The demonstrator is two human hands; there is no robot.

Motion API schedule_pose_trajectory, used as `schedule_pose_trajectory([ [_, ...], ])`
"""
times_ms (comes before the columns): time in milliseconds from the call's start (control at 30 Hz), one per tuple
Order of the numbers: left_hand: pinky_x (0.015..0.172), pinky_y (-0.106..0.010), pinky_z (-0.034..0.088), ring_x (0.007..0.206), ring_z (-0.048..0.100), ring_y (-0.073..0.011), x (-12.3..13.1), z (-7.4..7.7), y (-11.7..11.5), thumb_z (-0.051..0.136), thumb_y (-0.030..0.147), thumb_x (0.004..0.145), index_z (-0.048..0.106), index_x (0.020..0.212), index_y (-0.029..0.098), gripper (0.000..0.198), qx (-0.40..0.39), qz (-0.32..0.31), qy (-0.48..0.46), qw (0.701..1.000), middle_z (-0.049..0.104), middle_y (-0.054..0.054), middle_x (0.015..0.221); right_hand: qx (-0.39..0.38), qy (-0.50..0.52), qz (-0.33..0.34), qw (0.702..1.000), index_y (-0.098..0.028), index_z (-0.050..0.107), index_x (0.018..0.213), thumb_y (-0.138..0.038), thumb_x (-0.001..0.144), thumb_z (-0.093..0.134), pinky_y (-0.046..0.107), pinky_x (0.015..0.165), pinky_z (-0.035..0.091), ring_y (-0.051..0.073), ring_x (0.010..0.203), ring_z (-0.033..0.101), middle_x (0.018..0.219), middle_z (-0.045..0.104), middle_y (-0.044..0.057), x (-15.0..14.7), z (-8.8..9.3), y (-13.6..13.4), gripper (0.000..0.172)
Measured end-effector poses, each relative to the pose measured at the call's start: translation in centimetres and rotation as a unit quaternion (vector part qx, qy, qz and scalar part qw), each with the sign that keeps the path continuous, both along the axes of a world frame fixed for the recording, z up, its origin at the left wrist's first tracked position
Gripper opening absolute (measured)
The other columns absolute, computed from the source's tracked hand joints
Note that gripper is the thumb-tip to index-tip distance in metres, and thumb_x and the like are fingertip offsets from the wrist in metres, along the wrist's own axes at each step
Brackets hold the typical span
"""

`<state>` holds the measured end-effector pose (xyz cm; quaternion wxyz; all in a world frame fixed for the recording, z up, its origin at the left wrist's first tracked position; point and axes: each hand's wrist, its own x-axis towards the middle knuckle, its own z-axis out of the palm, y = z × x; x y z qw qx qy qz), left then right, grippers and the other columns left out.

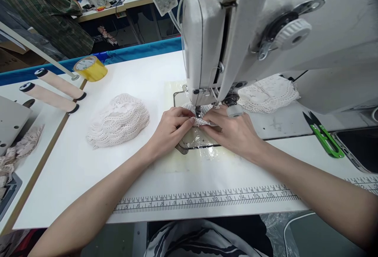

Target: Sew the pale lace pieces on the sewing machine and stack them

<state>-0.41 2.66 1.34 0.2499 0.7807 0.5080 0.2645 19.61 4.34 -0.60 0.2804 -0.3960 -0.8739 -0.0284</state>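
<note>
A small piece of white lace (200, 121) lies at the presser foot (198, 111) of a white sewing machine (201, 52). My left hand (177, 125) pinches its left end between thumb and fingers, just in front of the foot. On the other side, my right hand (228, 129) grips the lace with its thumb below and fingers over it. Both hands rest low over the needle plate, close together. Part of the lace is hidden by my fingers and the machine head.
Left of the machine sits a heap of pale lace (121, 119); another lace pile (267, 93) lies behind my right hand. Green thread snips (325, 136) and a phone (360, 146) are at right. Thread cones (50, 97) and yellow tape (90, 68) stand at left. Another person's sleeve (44, 16) shows beyond.
</note>
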Motion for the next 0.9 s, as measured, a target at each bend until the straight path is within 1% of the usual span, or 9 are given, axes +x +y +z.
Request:
schedule_pose_trajectory([
  [233,0.097,-0.04,0.04,0.108,0.054,-0.0195,0.0,0.1,-0.1,0.043,0.029,0.098,0.073,0.084,0.022,0.033,0.01,-0.01,0.016,1.0,0.065,-0.002,0.111,-0.005,0.008,-0.004,1.0,-0.02,0.07,0.088,-0.031,0.092,0.057,0.028,0.065,0.038,0.018,0.077,0.064,0.086,0.072,0.003,0.0,-0.2,0.1,0.017],
  [367,0.097,-0.039,0.04,0.107,0.055,-0.0185,-0.1,0.0,0.0,0.043,0.029,0.099,0.073,0.085,0.023,0.033,0.005,-0.01,0.009,1.0,0.066,-0.001,0.11,-0.032,0.011,0.013,0.999,-0.018,0.07,0.088,-0.034,0.096,0.052,0.028,0.065,0.038,0.018,0.075,0.063,0.084,0.071,0.005,0.3,0.2,0.1,0.025],
  [500,0.096,-0.038,0.041,0.106,0.055,-0.0179,-0.2,-0.1,0.1,0.043,0.029,0.099,0.073,0.087,0.023,0.033,0.007,-0.011,0.006,1.0,0.066,-0.001,0.11,-0.062,0.015,0.015,0.998,-0.019,0.07,0.09,-0.032,0.098,0.048,0.028,0.064,0.038,0.018,0.078,0.063,0.081,0.07,0.004,0.5,0.5,0.0,0.027],
  [667,0.095,-0.04,0.043,0.104,0.056,-0.0182,-0.3,-0.2,0.1,0.044,0.029,0.099,0.074,0.087,0.023,0.033,0.024,-0.015,0.022,0.999,0.066,-0.001,0.109,-0.051,0.022,0.019,0.998,-0.019,0.07,0.087,-0.028,0.097,0.049,0.028,0.063,0.039,0.017,0.072,0.062,0.079,0.07,0.003,0.4,0.5,0.0,0.024],
  [733,0.094,-0.041,0.044,0.106,0.055,-0.0191,-0.3,-0.4,-0.1,0.044,0.028,0.099,0.074,0.086,0.023,0.032,0.046,-0.027,0.038,0.998,0.065,-0.002,0.111,-0.042,0.018,0.019,0.999,-0.019,0.07,0.086,-0.025,0.097,0.049,0.029,0.064,0.039,0.017,0.071,0.061,0.079,0.071,0.002,0.4,0.5,0.0,0.025],
  [800,0.093,-0.042,0.044,0.109,0.053,-0.0208,-0.3,-0.7,-0.4,0.046,0.027,0.098,0.073,0.08,0.022,0.033,0.088,-0.04,0.069,0.993,0.064,-0.003,0.114,-0.028,0.012,0.021,0.999,-0.019,0.071,0.087,-0.025,0.097,0.047,0.03,0.066,0.041,0.016,0.068,0.06,0.079,0.071,0.003,0.6,0.6,-0.1,0.027],
  [867,0.093,-0.043,0.044,0.112,0.053,-0.023,-0.2,-1.0,-0.8,0.048,0.026,0.097,0.072,0.075,0.021,0.033,0.157,-0.05,0.112,0.98,0.064,-0.005,0.115,-0.013,0.003,0.037,0.999,-0.019,0.072,0.088,-0.023,0.096,0.048,0.031,0.069,0.042,0.016,0.067,0.059,0.08,0.072,0.003,0.8,0.6,-0.2,0.025],
  [900,0.094,-0.044,0.044,0.112,0.053,-0.024,-0.1,-1.2,-1.0,0.05,0.026,0.096,0.073,0.078,0.021,0.03,0.199,-0.052,0.134,0.969,0.065,-0.005,0.115,-0.005,-0.003,0.049,0.999,-0.019,0.072,0.088,-0.022,0.095,0.05,0.031,0.071,0.043,0.016,0.069,0.06,0.082,0.073,0.002,0.9,0.7,-0.3,0.023],
])
